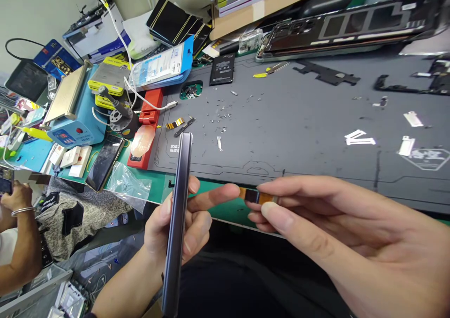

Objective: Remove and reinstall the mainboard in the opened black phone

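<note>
Grey and slim, the phone (179,215) is clamped edge-on in our left hand (197,226), its forefinger out to the ribbon (252,196). Our right hand (365,233) pinches that ribbon, over the near edge of the tabletop (228,210).

A: Specify device (178,219) and flex cable (251,196) colours.
B: Device: dark violet-grey edge. Flex cable: orange, with a black section.
A: Specify the work mat (309,121) and surface (225,210).
B: Work mat: grey, thin black line pattern, white lettering. Surface: green.
A: Specify the case (176,22) and cloth (101,200).
B: Case: black, gold stripes. Cloth: grey-beige, leopard-like spots.
</note>
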A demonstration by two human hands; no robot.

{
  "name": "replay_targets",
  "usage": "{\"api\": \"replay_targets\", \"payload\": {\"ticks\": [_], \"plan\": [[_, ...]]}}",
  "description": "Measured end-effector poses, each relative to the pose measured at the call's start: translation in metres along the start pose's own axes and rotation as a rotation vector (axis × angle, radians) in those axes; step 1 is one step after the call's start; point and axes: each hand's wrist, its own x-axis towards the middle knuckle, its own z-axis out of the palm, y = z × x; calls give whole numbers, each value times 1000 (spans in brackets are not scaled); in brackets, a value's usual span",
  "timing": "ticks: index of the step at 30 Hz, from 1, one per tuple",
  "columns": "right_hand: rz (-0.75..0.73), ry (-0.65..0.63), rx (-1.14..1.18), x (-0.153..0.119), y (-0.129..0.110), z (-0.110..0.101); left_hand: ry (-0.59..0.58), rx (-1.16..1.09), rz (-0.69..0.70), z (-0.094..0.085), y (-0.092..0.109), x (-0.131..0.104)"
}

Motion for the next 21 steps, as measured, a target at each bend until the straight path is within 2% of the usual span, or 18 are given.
{"api": "replay_targets", "payload": {"ticks": [9, 15, 21], "plan": [[9, 33, -22, -4, 0, -4, -39, 14, -16, 1, -3, 1], [3, 57, -71, -5, -1, -1, 22, 25, -21, 0, -4, 1], [-17, 68, -61, -4, -3, 2, 19, -6, -26, -2, -6, 1]]}}
